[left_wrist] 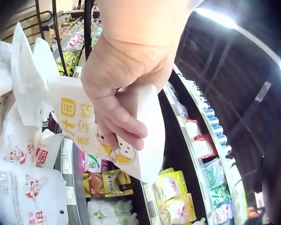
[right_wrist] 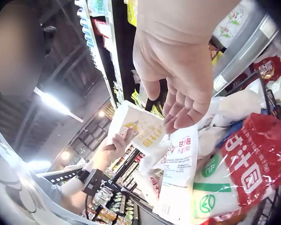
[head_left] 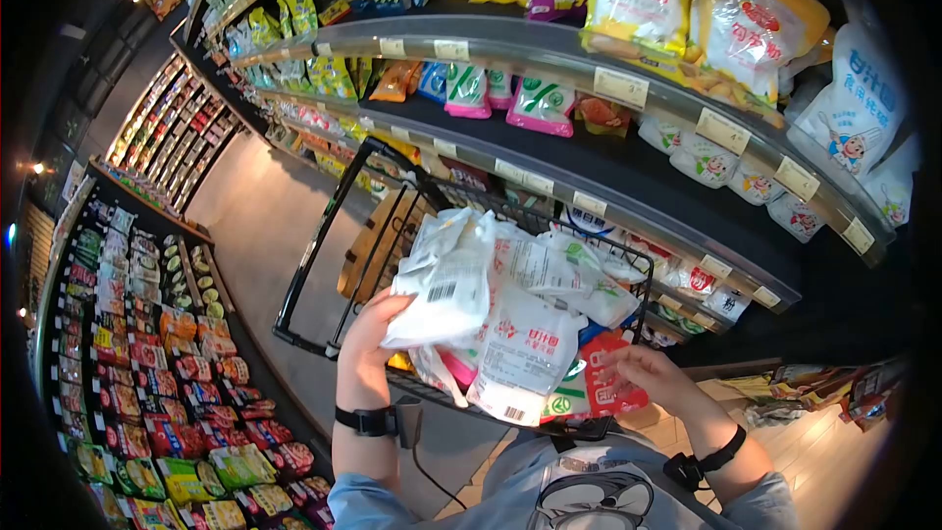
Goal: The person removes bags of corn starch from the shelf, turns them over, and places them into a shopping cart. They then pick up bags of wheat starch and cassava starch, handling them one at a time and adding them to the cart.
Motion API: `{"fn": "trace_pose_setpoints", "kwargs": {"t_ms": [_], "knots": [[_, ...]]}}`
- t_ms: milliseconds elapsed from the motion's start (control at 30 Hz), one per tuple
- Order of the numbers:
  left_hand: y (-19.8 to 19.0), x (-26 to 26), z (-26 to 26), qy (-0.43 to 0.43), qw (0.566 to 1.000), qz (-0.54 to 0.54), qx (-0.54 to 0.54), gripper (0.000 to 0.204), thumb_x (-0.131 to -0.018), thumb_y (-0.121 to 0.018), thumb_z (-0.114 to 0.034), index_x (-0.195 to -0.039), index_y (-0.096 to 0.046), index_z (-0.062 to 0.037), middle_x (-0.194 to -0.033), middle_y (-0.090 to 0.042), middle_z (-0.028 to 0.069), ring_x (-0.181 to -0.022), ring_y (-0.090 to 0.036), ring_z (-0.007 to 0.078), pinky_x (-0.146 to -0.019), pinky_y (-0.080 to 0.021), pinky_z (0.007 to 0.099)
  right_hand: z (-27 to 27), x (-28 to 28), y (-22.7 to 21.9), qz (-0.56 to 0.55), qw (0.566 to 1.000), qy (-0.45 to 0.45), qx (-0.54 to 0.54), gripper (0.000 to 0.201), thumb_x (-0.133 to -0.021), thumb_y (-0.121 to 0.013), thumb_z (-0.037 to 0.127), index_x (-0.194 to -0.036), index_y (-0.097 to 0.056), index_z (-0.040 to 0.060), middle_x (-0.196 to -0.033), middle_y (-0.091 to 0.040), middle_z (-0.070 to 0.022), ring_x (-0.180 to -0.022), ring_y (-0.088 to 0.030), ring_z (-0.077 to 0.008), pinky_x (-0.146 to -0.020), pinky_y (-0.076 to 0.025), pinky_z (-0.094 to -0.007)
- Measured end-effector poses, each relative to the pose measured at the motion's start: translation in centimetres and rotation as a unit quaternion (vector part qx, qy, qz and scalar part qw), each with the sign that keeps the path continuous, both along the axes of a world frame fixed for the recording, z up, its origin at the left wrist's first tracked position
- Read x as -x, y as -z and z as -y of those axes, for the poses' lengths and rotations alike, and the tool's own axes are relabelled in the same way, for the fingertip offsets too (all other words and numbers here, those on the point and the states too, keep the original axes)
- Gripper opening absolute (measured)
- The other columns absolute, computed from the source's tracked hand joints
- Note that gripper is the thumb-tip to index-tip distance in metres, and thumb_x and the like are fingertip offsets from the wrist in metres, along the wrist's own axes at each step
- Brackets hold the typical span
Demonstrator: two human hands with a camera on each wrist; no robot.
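Observation:
My left hand (head_left: pixel 367 339) grips the lower end of a white bag of powder (head_left: pixel 446 285), lifted over a shopping cart (head_left: pixel 636 309). Yellow lettering and a cartoon figure show on the bag (left_wrist: pixel 75 110) in the left wrist view, with my fingers curled over its edge. My right hand (head_left: pixel 657 378) hangs with loosely bent fingers above a red-and-white bag (right_wrist: pixel 246 164) in the cart. Nothing is held in it. Beside it stands a white bag with red print (head_left: pixel 525 353), and more white bags (head_left: pixel 589 285) lie behind.
Stocked shelves (head_left: pixel 549 167) run along the cart's far side, with price tags on their edges. Large yellow bags (head_left: pixel 643 0) stand on an upper shelf. Another packed display (head_left: pixel 186 373) lines the left, past the aisle floor (head_left: pixel 245 201). A brown bag (head_left: pixel 368 250) is beside the cart's bars.

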State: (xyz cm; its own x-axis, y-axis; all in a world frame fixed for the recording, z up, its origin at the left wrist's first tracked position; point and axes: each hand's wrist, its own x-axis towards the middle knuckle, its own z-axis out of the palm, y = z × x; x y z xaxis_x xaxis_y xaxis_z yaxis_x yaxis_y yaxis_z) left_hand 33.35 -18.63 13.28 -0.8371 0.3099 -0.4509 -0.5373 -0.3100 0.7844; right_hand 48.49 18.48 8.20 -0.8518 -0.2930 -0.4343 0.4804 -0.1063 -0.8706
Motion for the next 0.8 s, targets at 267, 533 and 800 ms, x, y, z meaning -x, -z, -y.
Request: {"fn": "trace_pose_setpoints", "kwargs": {"t_ms": [267, 533, 800], "knots": [[1.2, 6.4, 2.3, 0.038, 0.997, -0.036, 0.065, 0.039, -0.08, -0.057, -0.006, -0.118, -0.053, 0.0031, -0.108, -0.063, 0.0149, -0.096, -0.063, 0.0243, -0.084, -0.05, 0.0345, -3.1, -2.9, -0.3, -0.003, 0.995, 0.085, -0.053, 0.029, -0.095, -0.047, 0.02, -0.117, -0.054, 0.0021, -0.102, -0.064, -0.0079, -0.085, -0.06, -0.0123, -0.076, -0.049, -0.0262], [8.4, 9.1, 2.5, 0.019, 0.767, -0.265, 0.584, 0.052, -0.069, -0.072, -0.01, -0.116, -0.052, 0.0007, -0.105, -0.061, 0.0131, -0.092, -0.059, 0.0227, -0.081, -0.049, 0.0347, -5.9, -5.4, 3.4, -0.018, 0.985, 0.165, -0.044, 0.028, -0.096, -0.048, 0.022, -0.116, -0.056, 0.0036, -0.098, -0.065, -0.0077, -0.089, -0.062, -0.014, -0.077, -0.051, -0.0282], [1.6, 2.5, -8.7, 0.063, 0.819, -0.388, 0.419, 0.048, -0.079, -0.063, -0.005, -0.125, -0.049, -0.0035, -0.121, -0.053, 0.0095, -0.112, -0.049, 0.0236, -0.091, -0.041, 0.036, -15.5, -4.0, 2.7, -0.086, 0.867, 0.451, -0.192, 0.027, -0.093, -0.052, 0.019, -0.115, -0.053, 0.0036, -0.095, -0.064, -0.0053, -0.076, -0.061, -0.0104, -0.063, -0.047, -0.022]]}}
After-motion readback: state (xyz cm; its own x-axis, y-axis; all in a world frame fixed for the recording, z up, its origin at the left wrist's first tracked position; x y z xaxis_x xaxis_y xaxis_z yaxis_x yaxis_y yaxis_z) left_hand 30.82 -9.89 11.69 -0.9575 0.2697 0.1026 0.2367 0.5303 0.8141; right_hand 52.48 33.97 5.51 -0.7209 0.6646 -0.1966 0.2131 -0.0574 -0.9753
